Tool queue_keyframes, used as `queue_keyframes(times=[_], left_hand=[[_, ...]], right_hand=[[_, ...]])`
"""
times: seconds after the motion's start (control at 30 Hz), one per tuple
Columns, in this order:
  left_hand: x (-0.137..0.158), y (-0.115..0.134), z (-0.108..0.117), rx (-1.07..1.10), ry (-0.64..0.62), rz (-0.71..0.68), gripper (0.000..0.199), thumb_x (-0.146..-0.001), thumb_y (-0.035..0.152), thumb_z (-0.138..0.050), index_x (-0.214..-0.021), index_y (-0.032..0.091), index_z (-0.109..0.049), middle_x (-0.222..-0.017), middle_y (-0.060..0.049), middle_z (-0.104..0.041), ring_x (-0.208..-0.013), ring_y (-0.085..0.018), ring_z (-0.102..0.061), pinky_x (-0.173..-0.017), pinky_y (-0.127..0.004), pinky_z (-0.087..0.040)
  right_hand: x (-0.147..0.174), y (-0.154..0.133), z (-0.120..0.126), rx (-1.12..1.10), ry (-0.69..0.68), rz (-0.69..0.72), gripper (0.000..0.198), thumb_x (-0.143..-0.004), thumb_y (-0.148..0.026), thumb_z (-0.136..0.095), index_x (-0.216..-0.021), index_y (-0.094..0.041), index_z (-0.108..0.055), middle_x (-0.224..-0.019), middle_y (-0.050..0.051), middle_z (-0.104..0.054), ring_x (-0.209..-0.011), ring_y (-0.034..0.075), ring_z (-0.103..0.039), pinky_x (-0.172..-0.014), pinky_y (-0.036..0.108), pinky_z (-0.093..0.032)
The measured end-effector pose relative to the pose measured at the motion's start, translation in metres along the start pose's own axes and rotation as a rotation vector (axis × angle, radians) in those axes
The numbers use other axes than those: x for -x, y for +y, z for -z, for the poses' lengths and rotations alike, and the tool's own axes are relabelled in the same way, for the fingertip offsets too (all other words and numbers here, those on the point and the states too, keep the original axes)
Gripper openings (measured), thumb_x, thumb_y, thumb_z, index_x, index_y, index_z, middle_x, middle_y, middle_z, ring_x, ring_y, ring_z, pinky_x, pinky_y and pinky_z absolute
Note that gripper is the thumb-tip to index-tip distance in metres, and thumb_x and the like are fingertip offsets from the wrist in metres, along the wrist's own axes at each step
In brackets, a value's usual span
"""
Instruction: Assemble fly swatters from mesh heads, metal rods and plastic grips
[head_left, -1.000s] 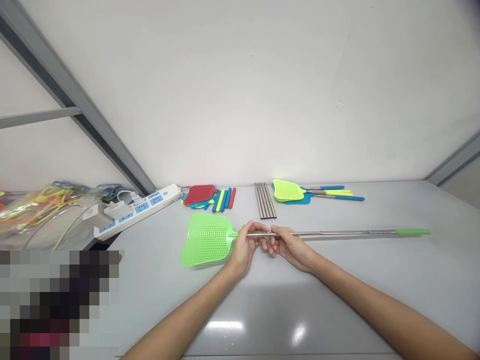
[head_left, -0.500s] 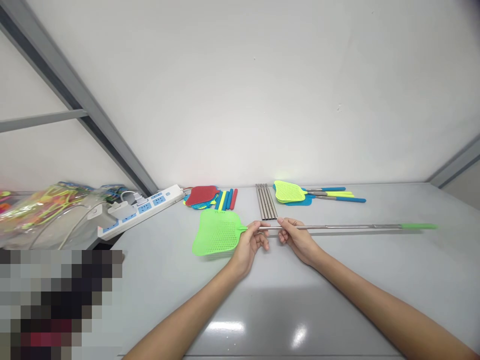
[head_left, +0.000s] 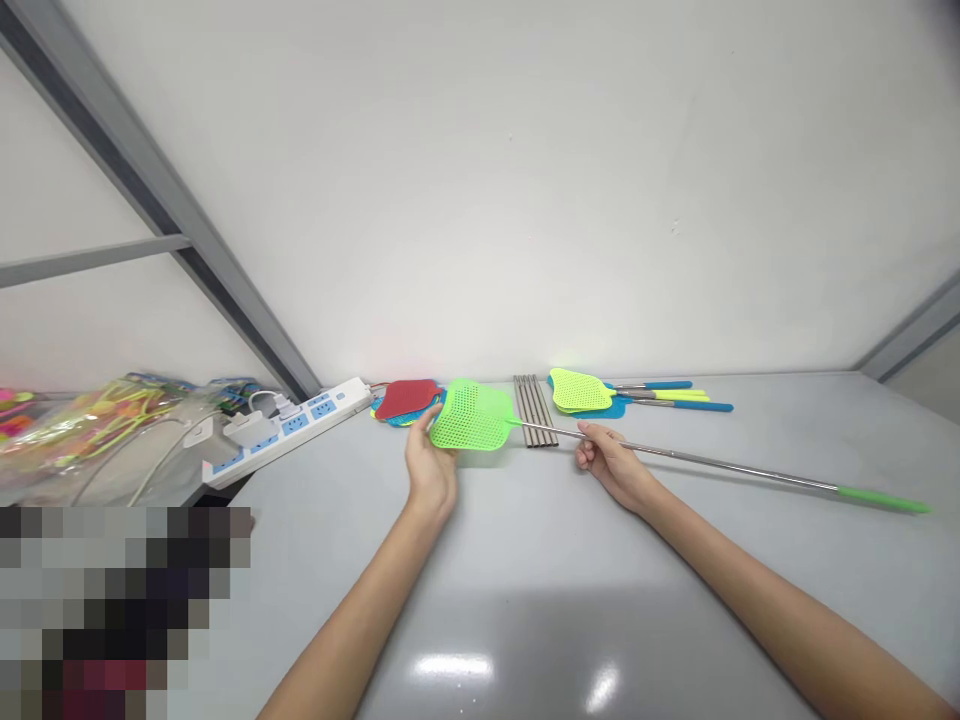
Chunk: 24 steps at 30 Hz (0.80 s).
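Observation:
A light-green fly swatter point(head_left: 474, 415) with a long telescopic metal rod and green grip point(head_left: 881, 498) is held above the grey table, its grip end lower and to the right. My right hand point(head_left: 611, 462) pinches the rod between thumb and fingers. My left hand point(head_left: 431, 470) is at the lower left edge of the swatter head, fingers stretched upward and partly hidden behind it. Whether it touches the head, I cannot tell. Just behind the rod lie several metal tubes point(head_left: 535, 412) side by side.
Fly swatters with a yellow head point(head_left: 581, 390) on top lie behind right. A red swatter head point(head_left: 407, 398) tops a pile at back left. Further left are a white power strip point(head_left: 289, 435) with plugs and cords, and plastic-bagged swatters point(head_left: 97, 420). A wall stands behind.
My left hand has left the rod near the swatter's neck and moved left to the head's edge. The head has shifted right and upward; the grip end has dropped and moved right.

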<state>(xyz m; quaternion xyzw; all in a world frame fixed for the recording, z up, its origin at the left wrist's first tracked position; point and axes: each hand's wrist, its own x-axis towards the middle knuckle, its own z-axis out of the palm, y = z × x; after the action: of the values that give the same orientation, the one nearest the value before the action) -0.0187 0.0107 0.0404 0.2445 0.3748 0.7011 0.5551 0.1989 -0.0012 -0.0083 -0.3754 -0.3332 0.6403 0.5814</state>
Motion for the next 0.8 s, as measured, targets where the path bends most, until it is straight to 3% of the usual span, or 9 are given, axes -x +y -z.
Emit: queue_keyframes(times=[0.13, 0.27, 0.4, 0.5, 0.8], left_hand=[[-0.015, 0.024, 0.009, -0.275, -0.06, 0.233, 0.02, -0.067, 0.031, -0.052, -0.078, 0.016, -0.057, -0.065, 0.0, -0.06, -0.055, -0.011, -0.056, -0.048, -0.019, -0.042], [-0.01, 0.021, 0.011, -0.396, -0.19, 0.393, 0.022, -0.063, 0.028, -0.061, -0.079, 0.012, -0.059, -0.072, -0.007, -0.064, -0.063, -0.018, -0.061, -0.057, -0.027, -0.048], [0.004, 0.012, 0.005, -0.476, -0.306, 0.387, 0.027, -0.062, 0.029, -0.065, -0.084, 0.013, -0.06, -0.084, -0.011, -0.065, -0.073, -0.022, -0.062, -0.064, -0.032, -0.049], [0.011, 0.008, 0.003, -0.516, -0.363, 0.366, 0.032, -0.06, 0.031, -0.067, -0.086, 0.013, -0.06, -0.087, -0.012, -0.065, -0.074, -0.023, -0.062, -0.064, -0.032, -0.049], [0.011, -0.004, 0.009, -0.532, -0.331, 0.474, 0.038, -0.056, 0.031, -0.07, -0.087, 0.012, -0.061, -0.093, -0.014, -0.063, -0.076, -0.023, -0.062, -0.063, -0.032, -0.05]], right_hand=[[-0.002, -0.002, 0.004, 0.004, -0.065, -0.072, 0.026, -0.066, -0.032, -0.062, -0.053, -0.016, -0.045, -0.046, -0.005, -0.04, -0.046, 0.009, -0.043, -0.049, 0.025, -0.03], [-0.001, -0.004, 0.003, -0.004, -0.056, -0.058, 0.022, -0.064, -0.031, -0.063, -0.059, -0.017, -0.046, -0.047, -0.006, -0.039, -0.047, 0.009, -0.043, -0.049, 0.025, -0.03], [0.002, -0.005, 0.003, -0.039, -0.07, -0.03, 0.026, -0.068, -0.035, -0.057, -0.053, -0.018, -0.045, -0.047, -0.004, -0.038, -0.047, 0.011, -0.042, -0.05, 0.026, -0.031], [0.007, -0.006, 0.003, -0.015, -0.167, -0.048, 0.04, -0.074, -0.039, -0.044, -0.041, -0.018, -0.038, -0.043, -0.001, -0.037, -0.047, 0.014, -0.045, -0.051, 0.029, -0.032], [0.013, -0.008, 0.001, 0.093, -0.221, -0.066, 0.044, -0.074, -0.038, -0.037, -0.035, -0.02, -0.028, -0.038, 0.002, -0.039, -0.04, 0.016, -0.045, -0.042, 0.028, -0.03]])
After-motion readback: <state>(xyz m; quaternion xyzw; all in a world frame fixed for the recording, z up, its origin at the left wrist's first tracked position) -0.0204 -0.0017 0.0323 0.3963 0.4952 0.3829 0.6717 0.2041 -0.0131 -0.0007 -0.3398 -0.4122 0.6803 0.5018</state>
